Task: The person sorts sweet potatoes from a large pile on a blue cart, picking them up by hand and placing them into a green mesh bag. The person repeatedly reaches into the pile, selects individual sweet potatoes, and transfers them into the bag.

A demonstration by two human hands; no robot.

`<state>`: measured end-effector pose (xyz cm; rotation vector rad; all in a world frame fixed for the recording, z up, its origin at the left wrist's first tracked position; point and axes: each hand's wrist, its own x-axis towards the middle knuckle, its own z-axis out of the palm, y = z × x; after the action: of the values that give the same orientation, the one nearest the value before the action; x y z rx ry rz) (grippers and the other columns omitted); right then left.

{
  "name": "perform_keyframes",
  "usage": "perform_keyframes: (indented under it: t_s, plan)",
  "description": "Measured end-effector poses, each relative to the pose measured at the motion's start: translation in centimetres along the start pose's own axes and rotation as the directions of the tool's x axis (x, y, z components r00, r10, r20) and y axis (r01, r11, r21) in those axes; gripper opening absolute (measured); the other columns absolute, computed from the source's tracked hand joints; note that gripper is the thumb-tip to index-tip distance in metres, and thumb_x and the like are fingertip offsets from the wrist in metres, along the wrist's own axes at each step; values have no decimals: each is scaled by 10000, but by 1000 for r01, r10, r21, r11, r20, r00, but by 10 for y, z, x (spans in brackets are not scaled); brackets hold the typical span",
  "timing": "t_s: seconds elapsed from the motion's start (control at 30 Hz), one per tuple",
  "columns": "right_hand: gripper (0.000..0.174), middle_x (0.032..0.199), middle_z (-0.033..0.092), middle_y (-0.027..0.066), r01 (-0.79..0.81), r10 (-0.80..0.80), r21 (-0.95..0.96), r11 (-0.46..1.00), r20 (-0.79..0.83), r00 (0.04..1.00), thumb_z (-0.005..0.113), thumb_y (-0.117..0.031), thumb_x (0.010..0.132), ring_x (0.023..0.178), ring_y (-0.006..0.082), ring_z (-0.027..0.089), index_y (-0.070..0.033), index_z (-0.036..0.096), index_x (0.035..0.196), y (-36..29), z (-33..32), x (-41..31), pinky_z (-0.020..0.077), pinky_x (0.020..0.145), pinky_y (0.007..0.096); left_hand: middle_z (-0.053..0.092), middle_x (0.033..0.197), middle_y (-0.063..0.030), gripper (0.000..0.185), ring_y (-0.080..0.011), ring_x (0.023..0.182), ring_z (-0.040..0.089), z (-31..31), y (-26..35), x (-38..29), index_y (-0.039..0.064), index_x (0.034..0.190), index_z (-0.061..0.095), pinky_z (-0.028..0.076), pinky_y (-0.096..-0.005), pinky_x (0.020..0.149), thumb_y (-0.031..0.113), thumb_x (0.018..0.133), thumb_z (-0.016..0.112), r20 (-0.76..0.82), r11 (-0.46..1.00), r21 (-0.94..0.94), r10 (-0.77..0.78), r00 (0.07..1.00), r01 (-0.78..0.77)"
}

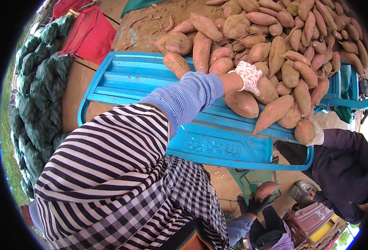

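My left hand, in a white glove with a red pattern, reaches over the blue metal tailgate onto the sweet potato pile. Its fingers lie against a large sweet potato; the fingertips are partly hidden, so its grip is unclear. Another large sweet potato lies just below that hand. Low at the right, my right hand wears a dark glove and holds a pinkish sweet potato. That hand is beside a green mesh bag. Soil clings to many of the sweet potatoes.
At the right, another person has a gloved hand on a sweet potato. Filled green mesh sacks are stacked at the left, near a red folding seat. A brown vehicle stands at the lower right.
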<state>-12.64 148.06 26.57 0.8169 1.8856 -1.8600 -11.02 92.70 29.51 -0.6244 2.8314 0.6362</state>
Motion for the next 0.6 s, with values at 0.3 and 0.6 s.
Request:
perform_keyframes:
  t_s: [0.3, 0.6]
  plan:
    - [548, 1363, 513, 192, 751, -588, -186, 633, 514, 624, 643, -142, 914, 1224, 232, 526, 45, 441, 1387, -123, 300, -10, 438, 1008, 358, 653, 1038, -237, 753, -387, 1006, 644, -15, -46, -17, 8, 1150, 597, 519, -462, 839, 451, 598, 852, 59, 990, -87, 116, 991, -111]
    - [729, 1271, 603, 186, 623, 213, -582, 523, 797, 566, 741, -411, 800, 1202, 256, 549, 47, 520, 1322, -33, 549, 100, 433, 983, 356, 639, 1115, -236, 890, -361, 1052, 629, -36, -108, -148, -11, 1232, 540, 511, -436, 900, 560, 603, 806, -67, 906, -344, -286, 956, 247]
